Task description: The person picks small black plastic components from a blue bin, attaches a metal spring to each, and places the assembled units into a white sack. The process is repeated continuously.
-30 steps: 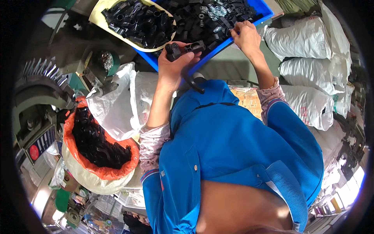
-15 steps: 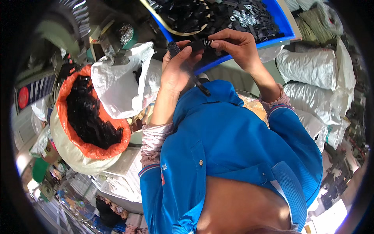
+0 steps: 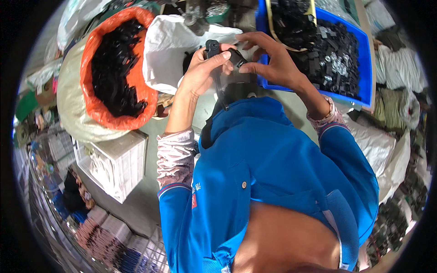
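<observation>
My left hand (image 3: 199, 75) is closed round a black plastic part (image 3: 212, 47) with a rounded, holed end and a long thin arm hanging down. A short black block (image 3: 236, 58) sticks out past the left thumb on the right side; a small shiny spot shows at its lower end. My right hand (image 3: 281, 66) is beside it with thumb and fingers spread apart. Its thumb tip is at the block's end, and whether it touches cannot be made out. Nothing shows held in the right hand.
A blue bin (image 3: 368, 68) of small black and silver parts stands at the right, with a cream-rimmed tray (image 3: 314, 13) in it. An open white sack (image 3: 157, 54) and an orange-lined sack (image 3: 86, 86) of black parts stand left. Below is a white crate (image 3: 120, 166).
My right fingers, which pinched a coil spring at the block's end, have spread apart. The head view has swung right, and both hands now appear nearer the white sack.
</observation>
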The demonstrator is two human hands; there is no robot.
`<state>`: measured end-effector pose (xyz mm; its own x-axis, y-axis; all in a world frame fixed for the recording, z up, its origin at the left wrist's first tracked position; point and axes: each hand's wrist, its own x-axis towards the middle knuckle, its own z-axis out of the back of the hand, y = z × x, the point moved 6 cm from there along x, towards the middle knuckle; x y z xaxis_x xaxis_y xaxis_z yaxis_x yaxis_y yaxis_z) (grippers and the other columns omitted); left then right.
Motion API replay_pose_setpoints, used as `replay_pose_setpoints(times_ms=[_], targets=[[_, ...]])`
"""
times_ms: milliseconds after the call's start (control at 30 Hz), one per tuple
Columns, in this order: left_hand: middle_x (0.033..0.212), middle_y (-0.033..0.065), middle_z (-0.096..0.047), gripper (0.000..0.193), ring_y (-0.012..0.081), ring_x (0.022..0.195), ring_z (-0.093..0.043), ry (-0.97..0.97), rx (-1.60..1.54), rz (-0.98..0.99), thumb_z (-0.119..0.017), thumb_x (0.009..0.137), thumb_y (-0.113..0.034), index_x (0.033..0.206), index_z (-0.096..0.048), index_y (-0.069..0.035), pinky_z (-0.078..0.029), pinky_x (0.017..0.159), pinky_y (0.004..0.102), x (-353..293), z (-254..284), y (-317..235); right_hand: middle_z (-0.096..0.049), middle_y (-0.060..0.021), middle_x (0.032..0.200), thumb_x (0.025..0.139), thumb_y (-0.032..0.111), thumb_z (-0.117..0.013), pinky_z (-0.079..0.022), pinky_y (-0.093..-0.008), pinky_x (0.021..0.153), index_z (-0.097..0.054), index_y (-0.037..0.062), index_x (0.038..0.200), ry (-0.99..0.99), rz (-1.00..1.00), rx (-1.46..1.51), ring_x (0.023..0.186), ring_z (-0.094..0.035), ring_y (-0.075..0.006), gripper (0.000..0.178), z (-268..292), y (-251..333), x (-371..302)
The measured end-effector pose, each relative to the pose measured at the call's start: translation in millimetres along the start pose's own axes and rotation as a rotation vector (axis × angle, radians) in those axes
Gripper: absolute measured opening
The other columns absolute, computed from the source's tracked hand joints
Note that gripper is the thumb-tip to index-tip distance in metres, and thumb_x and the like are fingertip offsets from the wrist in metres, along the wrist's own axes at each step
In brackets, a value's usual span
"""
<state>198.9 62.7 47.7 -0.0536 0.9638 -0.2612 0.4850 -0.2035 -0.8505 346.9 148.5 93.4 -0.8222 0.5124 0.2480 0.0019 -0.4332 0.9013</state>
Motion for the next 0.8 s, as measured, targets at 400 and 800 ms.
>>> replay_pose_setpoints(times_ms=[400, 800], targets=[[0.090, 0.0130, -0.068, 0.013, 0.0230, 0.082, -0.070, -0.301, -0.127, -0.152, -0.066, 0.088, 0.000, 0.100, -0.062, 0.003, -0.059, 0.077, 0.0359, -21.8, 31.9, 16.8, -0.050, -0.0095, 0.114, 0.071, 0.016, -0.085, -0.051, -0.0261, 0.068, -0.054, 0.0092, 0.131, -0.204, 0.213, -0.133, 0.082, -0.062, -0.0158, 0.068, -48.7, -13.5, 13.0], [0.089, 0.0083, -0.068, 0.011, 0.0124, 0.079, -0.067, -0.414, 0.385, -0.362, -0.069, 0.085, 0.002, 0.095, -0.065, 0.004, -0.053, 0.073, 0.0243, -29.1, 34.6, -1.3, -0.066, -0.0149, 0.101, 0.090, 0.006, -0.066, -0.058, -0.0340, 0.087, -0.062, -0.0068, 0.114, -0.121, -0.511, 0.821, 0.089, -0.068, -0.0200, 0.027, -49.6, -68.4, 4.9]])
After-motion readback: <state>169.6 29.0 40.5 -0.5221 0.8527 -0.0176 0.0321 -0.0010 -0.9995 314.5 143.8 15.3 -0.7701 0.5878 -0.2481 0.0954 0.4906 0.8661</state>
